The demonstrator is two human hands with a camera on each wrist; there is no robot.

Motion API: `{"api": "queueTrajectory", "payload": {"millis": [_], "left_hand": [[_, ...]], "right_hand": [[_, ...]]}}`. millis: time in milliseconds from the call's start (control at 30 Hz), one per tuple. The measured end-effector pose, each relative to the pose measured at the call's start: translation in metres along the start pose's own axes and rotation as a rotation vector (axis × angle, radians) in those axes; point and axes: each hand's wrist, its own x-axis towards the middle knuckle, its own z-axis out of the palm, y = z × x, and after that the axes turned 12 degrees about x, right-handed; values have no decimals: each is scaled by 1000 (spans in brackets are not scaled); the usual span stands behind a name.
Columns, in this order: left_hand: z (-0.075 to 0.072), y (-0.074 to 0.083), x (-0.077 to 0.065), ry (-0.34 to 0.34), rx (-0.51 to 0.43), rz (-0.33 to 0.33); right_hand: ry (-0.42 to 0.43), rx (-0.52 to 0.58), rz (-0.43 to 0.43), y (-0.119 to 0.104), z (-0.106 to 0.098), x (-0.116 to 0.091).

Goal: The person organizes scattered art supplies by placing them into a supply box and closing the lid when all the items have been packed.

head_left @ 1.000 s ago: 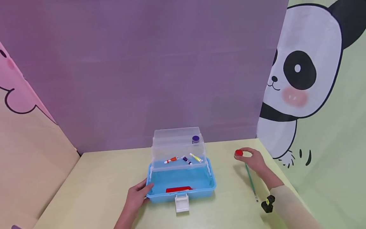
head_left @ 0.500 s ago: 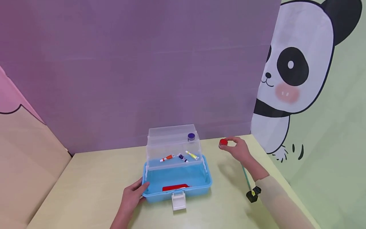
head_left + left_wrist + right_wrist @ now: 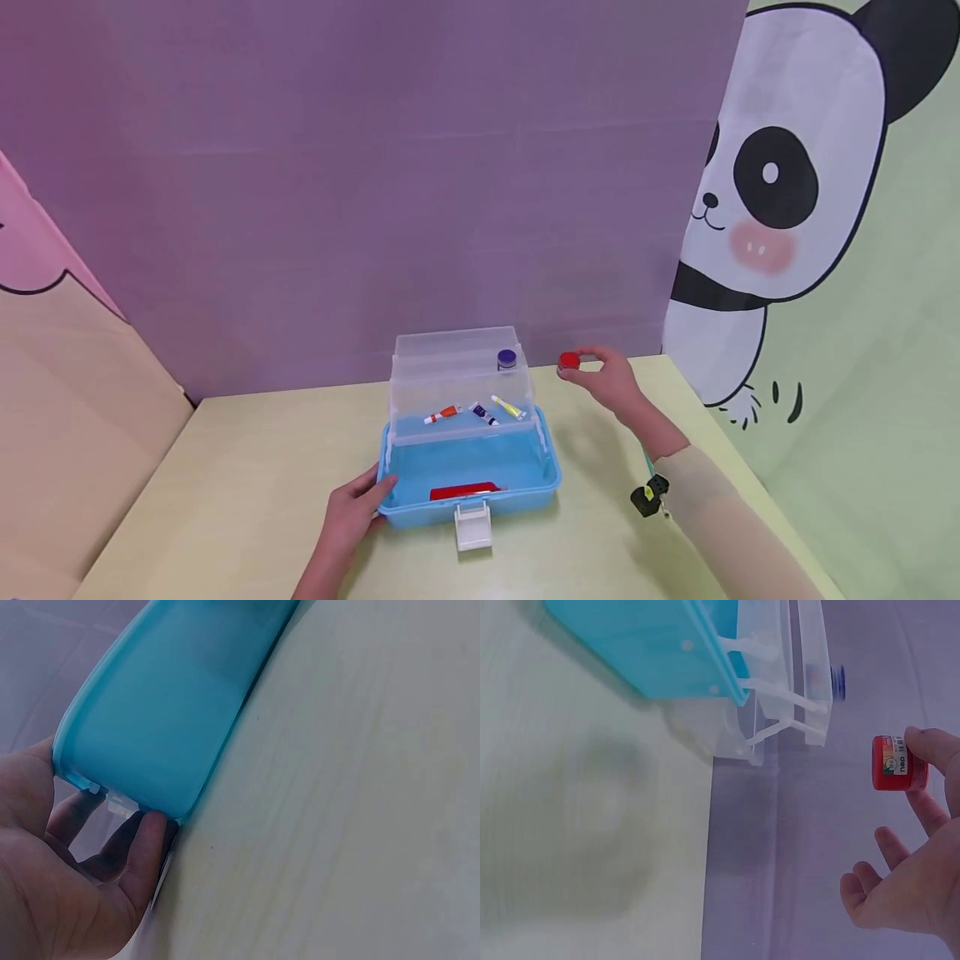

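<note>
here, a person's two hands are shown at work over a pale table [image 3: 262, 467]. the left hand [image 3: 351, 506] grips the near left corner of an open blue box [image 3: 525, 503], its thumb over the rim and its fingers against the outside; in the left wrist view, curled fingers touch the lower part of the wall. the right hand [image 3: 611, 383] pinches a small red jar [image 3: 569, 362] between thumb and finger, the remaining fingers loosely bent and apart from it. the jar is held in the air to the right of the box, near its raised trays but not touching them; the right wrist view shows a printed label on its side.

the box stands on the table with two translucent trays [image 3: 427, 373] unfolded toward the back. a purple-lidded jar [image 3: 507, 357] sits at the right of the upper tray; in the lower tray lie, from left to right, an orange tube [image 3: 442, 414], a purple tube [image 3: 483, 414] and a yellow tube [image 3: 509, 407]. a red object [image 3: 465, 491] lies along the front of the blue base, and a white latch [image 3: 473, 528] hangs from the front wall. a green stick [image 3: 648, 462] is mostly hidden by the right arm. behind the table stands a purple backdrop [image 3: 375, 167], with a panda picture [image 3: 810, 242] at right.
</note>
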Motion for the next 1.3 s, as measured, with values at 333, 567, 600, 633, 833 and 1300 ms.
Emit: {"api": "queueTrajectory", "payload": {"millis": [333,567,600,633,833,1300], "left_hand": [[0,-1,0,9,-16,0],[2,-1,-2,23,-13,-11],[2,-1,-2,25,-12,-12],[2,-1,-3,25,-10,-10],[2,-2,-5,34,-17,-1],[6,-1,-9,52,-32,15]], "right_hand": [[-34,38,-49,-23,21,10],[-51,42,-65,-29,38,18],[-54,40,-62,-29,40,19],[-55,40,-55,-30,43,20],[-64,45,-27,-37,56,24],[-88,29,-14,-42,83,33]]}}
